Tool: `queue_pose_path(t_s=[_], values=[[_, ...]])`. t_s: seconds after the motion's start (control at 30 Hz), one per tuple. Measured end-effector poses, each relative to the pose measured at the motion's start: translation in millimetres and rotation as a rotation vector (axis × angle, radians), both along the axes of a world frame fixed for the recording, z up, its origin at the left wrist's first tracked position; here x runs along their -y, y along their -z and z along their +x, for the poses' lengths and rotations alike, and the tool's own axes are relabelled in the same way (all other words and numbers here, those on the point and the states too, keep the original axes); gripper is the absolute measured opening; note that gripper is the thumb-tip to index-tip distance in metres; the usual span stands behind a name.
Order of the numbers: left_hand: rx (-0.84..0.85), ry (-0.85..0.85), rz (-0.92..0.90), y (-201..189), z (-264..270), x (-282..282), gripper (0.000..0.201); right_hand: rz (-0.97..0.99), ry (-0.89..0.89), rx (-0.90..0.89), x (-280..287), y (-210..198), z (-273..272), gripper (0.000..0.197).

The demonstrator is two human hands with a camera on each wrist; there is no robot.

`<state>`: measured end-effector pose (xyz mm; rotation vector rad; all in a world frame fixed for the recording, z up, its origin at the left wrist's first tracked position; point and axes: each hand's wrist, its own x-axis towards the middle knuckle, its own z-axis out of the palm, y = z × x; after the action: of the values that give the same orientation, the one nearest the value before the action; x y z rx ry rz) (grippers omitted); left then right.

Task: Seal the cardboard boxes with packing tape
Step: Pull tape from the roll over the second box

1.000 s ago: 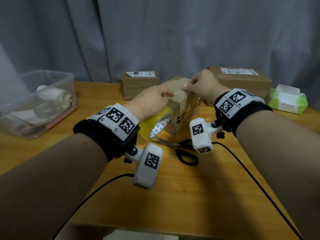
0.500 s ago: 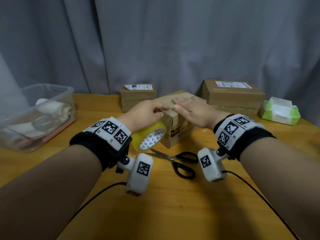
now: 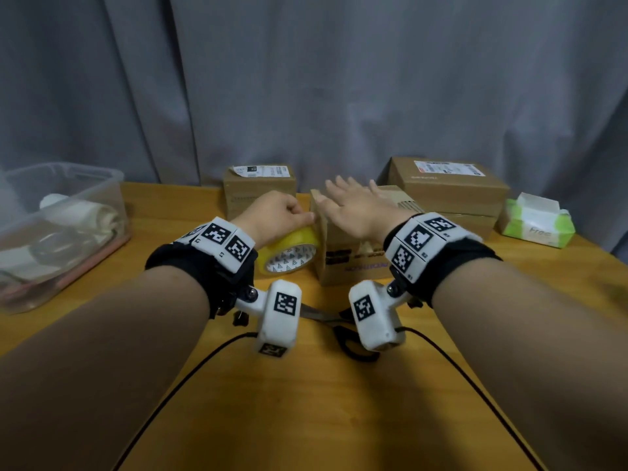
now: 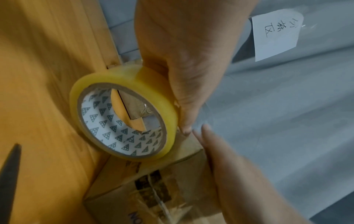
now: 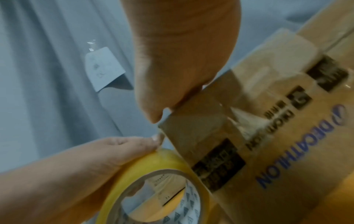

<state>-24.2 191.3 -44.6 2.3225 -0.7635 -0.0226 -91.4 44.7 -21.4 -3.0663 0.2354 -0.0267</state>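
A small cardboard box (image 3: 353,263) with dark print stands mid-table, also in the left wrist view (image 4: 153,184) and the right wrist view (image 5: 268,136). My left hand (image 3: 275,212) grips a yellow roll of packing tape (image 3: 289,249) at the box's left edge; the roll (image 4: 122,115) stands on edge in the left wrist view and shows again (image 5: 159,186) in the right wrist view. My right hand (image 3: 356,205) lies flat with straight fingers on the box top. Clear tape (image 5: 239,115) shines on the box.
Black scissors (image 3: 343,334) lie on the wooden table (image 3: 339,402) near me, partly behind the wrist cameras. Two other cardboard boxes (image 3: 260,188) (image 3: 448,188) stand at the back. A clear plastic bin (image 3: 57,226) is left, a green tissue pack (image 3: 537,222) right.
My right hand has gone from pinching at the box top to lying flat with fingers spread. The box has turned to face me. My left hand keeps the roll at the box's left edge.
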Motion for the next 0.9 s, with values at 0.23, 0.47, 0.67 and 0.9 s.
queue_pose_path(t_s=[0.23, 0.47, 0.67, 0.9], values=[[-0.094, 0.064, -0.174, 17, 2, -25, 0.044, -0.013, 0.052, -0.032, 1, 12, 4, 0.077], [-0.065, 0.043, -0.103, 7, 2, -33, 0.042, -0.021, 0.076, -0.016, -1, 12, 4, 0.068], [0.086, -0.052, 0.345, -1, -2, -17, 0.048, -0.017, 0.076, 0.009, -2, 11, 3, 0.065], [0.037, -0.057, 0.165, 14, -1, -16, 0.051, -0.144, 0.096, 0.106, -23, 25, 10, 0.06]])
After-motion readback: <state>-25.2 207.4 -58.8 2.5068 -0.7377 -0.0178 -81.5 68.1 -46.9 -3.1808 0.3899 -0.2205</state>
